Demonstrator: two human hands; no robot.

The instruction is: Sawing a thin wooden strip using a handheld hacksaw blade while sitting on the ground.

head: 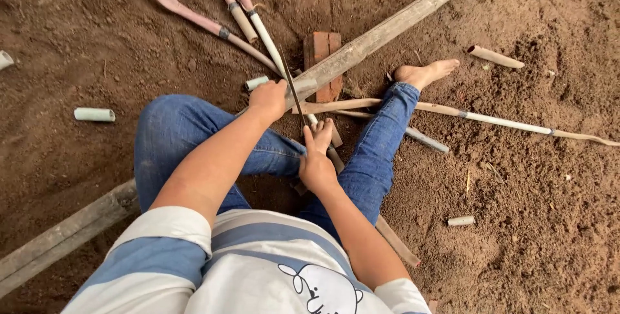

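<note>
I sit on bare soil in blue jeans with my legs spread. My left hand (268, 101) is closed in a fist beside a thin dark blade (290, 85) and appears to grip it; the blade slants up and away. My right hand (316, 162) lies just below it and holds a short bamboo piece (334, 149) between my legs, fingers partly stretched along it. The blade's lower end meets this piece near my right fingertips. A long grey wooden beam (387, 30) runs diagonally under both hands.
A red brick (321, 49) props the beam. Several bamboo stalks (194, 16) fan out at the top, and one long stalk (504, 121) lies to the right past my bare foot (426, 72). Short cut bamboo tubes (94, 114) lie scattered on the soil.
</note>
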